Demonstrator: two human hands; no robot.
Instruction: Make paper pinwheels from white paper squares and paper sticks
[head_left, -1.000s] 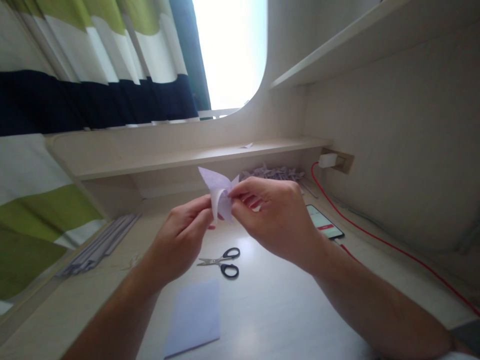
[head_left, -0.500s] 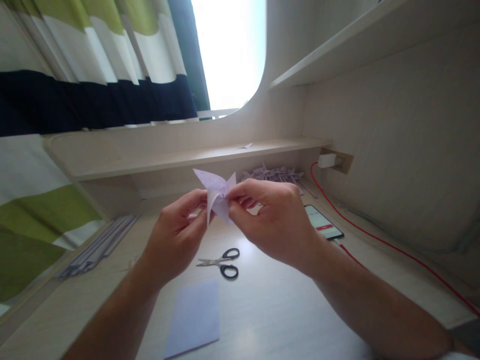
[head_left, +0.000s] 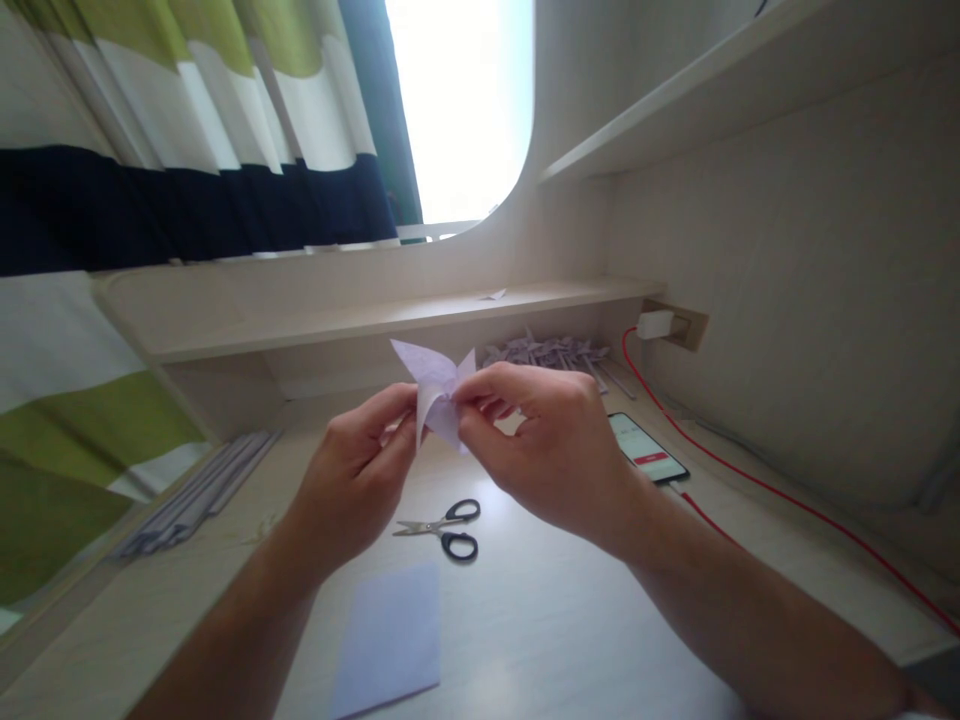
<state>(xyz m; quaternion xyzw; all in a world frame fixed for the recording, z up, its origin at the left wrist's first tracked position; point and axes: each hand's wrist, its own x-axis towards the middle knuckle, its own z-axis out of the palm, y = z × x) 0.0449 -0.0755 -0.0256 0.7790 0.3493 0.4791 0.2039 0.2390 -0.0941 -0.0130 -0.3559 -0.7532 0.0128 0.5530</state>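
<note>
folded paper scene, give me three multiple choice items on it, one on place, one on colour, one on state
1. Where do the scissors lie?
A. on the desk, below the hands
B. on the shelf
C. on the phone

2. What colour is the cable running to the phone?
A. blue
B. red
C. green

3. How is the folded paper held?
A. flat on the desk
B. in the left hand alone
C. in the air, pinched by both hands

Key: 1 A, they lie on the desk just beyond the flat sheet. 2 B, it runs red from the charger. 3 C, the left hand and right hand both grip it above the desk.
</note>
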